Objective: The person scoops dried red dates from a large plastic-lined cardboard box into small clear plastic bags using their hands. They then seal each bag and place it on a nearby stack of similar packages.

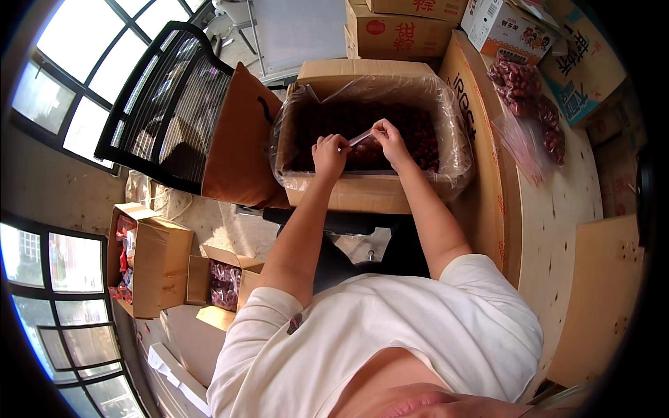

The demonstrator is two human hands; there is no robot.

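A large cardboard box [350, 192] lined with clear plastic stands before me, holding many dark red dried fruits [345, 117] that look like jujubes. Over its near side, my left hand [330, 151] and my right hand [389, 140] pinch the two ends of the top edge of a clear plastic bag [361, 138]. Red fruits show in the bag, which hangs below my fingers; its lower part blends with the fruits behind it. Both hands are above the box, a little apart from each other.
On the right, filled bags of red fruits [515, 86] and flat plastic bags [525, 149] lie on a wooden board [559, 209]. A mesh-backed chair [157, 104] with a brown cushion [240, 151] stands left. Open cartons [162, 266] sit lower left; stacked boxes [402, 39] are behind.
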